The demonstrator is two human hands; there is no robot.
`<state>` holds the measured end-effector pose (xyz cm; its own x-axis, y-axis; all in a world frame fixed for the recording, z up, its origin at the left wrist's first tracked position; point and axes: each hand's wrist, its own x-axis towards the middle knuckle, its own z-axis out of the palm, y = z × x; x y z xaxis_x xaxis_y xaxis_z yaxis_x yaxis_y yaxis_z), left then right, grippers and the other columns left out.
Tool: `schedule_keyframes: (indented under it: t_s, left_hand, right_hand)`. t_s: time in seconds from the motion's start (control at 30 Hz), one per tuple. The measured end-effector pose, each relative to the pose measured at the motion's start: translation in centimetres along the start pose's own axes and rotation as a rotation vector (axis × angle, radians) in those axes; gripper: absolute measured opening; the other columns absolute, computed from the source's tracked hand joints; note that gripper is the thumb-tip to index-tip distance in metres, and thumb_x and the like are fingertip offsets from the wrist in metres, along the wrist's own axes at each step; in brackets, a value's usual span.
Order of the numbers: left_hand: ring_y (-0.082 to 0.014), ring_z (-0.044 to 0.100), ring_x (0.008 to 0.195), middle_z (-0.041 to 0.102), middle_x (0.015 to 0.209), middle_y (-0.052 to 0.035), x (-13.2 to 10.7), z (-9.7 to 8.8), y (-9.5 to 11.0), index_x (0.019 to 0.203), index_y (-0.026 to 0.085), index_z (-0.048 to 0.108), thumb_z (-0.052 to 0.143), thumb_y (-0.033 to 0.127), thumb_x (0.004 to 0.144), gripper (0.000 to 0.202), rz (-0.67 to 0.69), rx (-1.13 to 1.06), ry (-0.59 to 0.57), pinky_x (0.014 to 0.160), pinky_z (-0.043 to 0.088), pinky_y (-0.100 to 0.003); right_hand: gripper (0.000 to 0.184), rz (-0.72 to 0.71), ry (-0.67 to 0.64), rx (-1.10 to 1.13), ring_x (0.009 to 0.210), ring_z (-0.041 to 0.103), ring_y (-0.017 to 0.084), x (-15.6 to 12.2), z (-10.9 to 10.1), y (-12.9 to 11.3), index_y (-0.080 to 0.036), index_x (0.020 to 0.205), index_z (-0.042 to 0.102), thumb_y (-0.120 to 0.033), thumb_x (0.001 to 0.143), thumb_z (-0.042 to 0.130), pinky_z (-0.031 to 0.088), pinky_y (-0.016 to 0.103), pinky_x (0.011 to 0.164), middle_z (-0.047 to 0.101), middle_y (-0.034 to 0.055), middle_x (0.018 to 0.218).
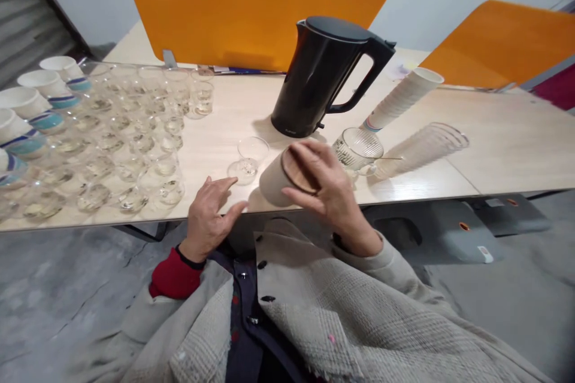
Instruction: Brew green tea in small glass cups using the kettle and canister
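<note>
My right hand [324, 185] is wrapped over a beige canister [272, 181] with a wooden lid [296, 171], which stands tilted near the table's front edge. My left hand [209, 214] rests at the table edge just left of the canister, fingers spread and holding nothing. A small empty glass [248, 158] stands just beyond my left fingers. Behind the canister stands a black electric kettle [324, 75]. A ribbed glass cup [357, 149] with a thin stick in it sits right of my right hand.
Several small glasses [135, 131] fill the table's left part, with white bowls with blue bands [31, 111] at the far left. A stack of paper cups [402, 99] and a stack of clear plastic cups [422, 146] lie on their sides at right. Orange dividers [251, 6] stand behind.
</note>
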<state>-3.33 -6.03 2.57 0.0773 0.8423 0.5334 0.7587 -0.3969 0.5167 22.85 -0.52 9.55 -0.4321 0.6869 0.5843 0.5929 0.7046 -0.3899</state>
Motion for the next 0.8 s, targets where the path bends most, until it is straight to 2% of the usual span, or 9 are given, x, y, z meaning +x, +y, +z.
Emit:
schedule_keyframes:
  t_s: [0.07, 0.13, 0.2, 0.27, 0.4, 0.53, 0.67, 0.8]
  left_hand:
    - [-0.0261, 0.076, 0.11, 0.083, 0.117, -0.0082, -0.1, -0.2, -0.3, 0.125, 0.024, 0.072, 0.053, 0.042, 0.108, 0.031, -0.038, 0.073, 0.064, 0.114, 0.053, -0.048]
    - [-0.0273, 0.074, 0.106, 0.083, 0.109, -0.0087, -0.1, 0.0, -0.6, 0.118, 0.022, 0.075, 0.051, 0.034, 0.108, 0.028, -0.043, 0.167, 0.081, 0.101, 0.056, -0.044]
    - [-0.0284, 0.072, 0.104, 0.083, 0.109, -0.0087, 0.0, 0.5, -0.9, 0.114, 0.021, 0.077, 0.054, 0.03, 0.107, 0.026, -0.031, 0.252, 0.063, 0.09, 0.053, -0.042]
    - [-0.0286, 0.07, 0.103, 0.083, 0.112, -0.007, 0.1, 1.1, -1.2, 0.111, 0.022, 0.078, 0.058, 0.028, 0.105, 0.021, -0.015, 0.324, 0.055, 0.087, 0.05, -0.042]
    - [-0.028, 0.068, 0.103, 0.083, 0.116, -0.0055, 0.0, 1.9, -1.3, 0.112, 0.022, 0.078, 0.063, 0.025, 0.103, 0.018, 0.02, 0.419, 0.091, 0.086, 0.047, -0.042]
    - [-0.0269, 0.068, 0.102, 0.083, 0.117, -0.0068, -0.3, 2.3, -1.4, 0.113, 0.021, 0.078, 0.06, 0.023, 0.105, 0.02, 0.07, 0.459, 0.125, 0.084, 0.046, -0.042]
    - [-0.0262, 0.069, 0.102, 0.083, 0.116, -0.0076, -0.5, 2.4, -1.5, 0.114, 0.019, 0.078, 0.059, 0.022, 0.105, 0.02, 0.103, 0.472, 0.146, 0.083, 0.045, -0.041]
    - [-0.0266, 0.069, 0.102, 0.082, 0.118, -0.0078, -0.5, 2.3, -1.3, 0.113, 0.021, 0.078, 0.06, 0.021, 0.104, 0.02, 0.065, 0.448, 0.108, 0.083, 0.046, -0.041]
  right_hand:
    - [0.074, 0.009, 0.085, -0.062, 0.144, 0.054, 0.042, 1.1, -1.7, 1.1, -0.03, 0.161, 0.052, -0.064, 0.098, 0.068, 0.045, 0.069, 0.123, 0.055, 0.0157, 0.151]
    - [0.074, -0.009, 0.132, -0.119, 0.147, 0.051, 0.044, 2.8, -2.8, 2.4, -0.031, 0.161, 0.051, -0.066, 0.097, 0.067, 0.042, 0.071, 0.124, 0.055, 0.0146, 0.151]
    - [0.077, -0.047, 0.152, -0.148, 0.148, 0.049, 0.044, 5.1, -2.9, 4.0, -0.031, 0.161, 0.05, -0.067, 0.096, 0.068, 0.039, 0.072, 0.126, 0.055, 0.014, 0.151]
    - [0.078, -0.066, 0.158, -0.147, 0.15, 0.047, 0.044, 7.7, -2.1, 5.6, -0.032, 0.162, 0.049, -0.066, 0.095, 0.07, 0.038, 0.071, 0.127, 0.054, 0.0144, 0.153]
    - [0.074, -0.065, 0.145, -0.116, 0.15, 0.047, 0.042, 12.9, 1.7, 8.5, -0.033, 0.16, 0.05, -0.064, 0.095, 0.071, 0.038, 0.068, 0.128, 0.053, 0.0143, 0.155]
    - [0.073, -0.019, 0.109, -0.091, 0.147, 0.049, 0.043, 17.2, 6.4, 10.5, -0.028, 0.157, 0.054, -0.061, 0.094, 0.072, 0.038, 0.069, 0.127, 0.056, 0.0158, 0.151]
    - [0.068, 0.006, 0.044, -0.078, 0.145, 0.051, 0.043, 19.6, 10.3, 11.5, -0.027, 0.152, 0.06, -0.057, 0.093, 0.075, 0.038, 0.069, 0.126, 0.059, 0.0167, 0.15]
    - [0.069, 0.032, -0.02, -0.065, 0.145, 0.051, 0.043, 20.6, 13.5, 12.7, -0.024, 0.151, 0.061, -0.055, 0.092, 0.077, 0.037, 0.067, 0.127, 0.059, 0.019, 0.149]
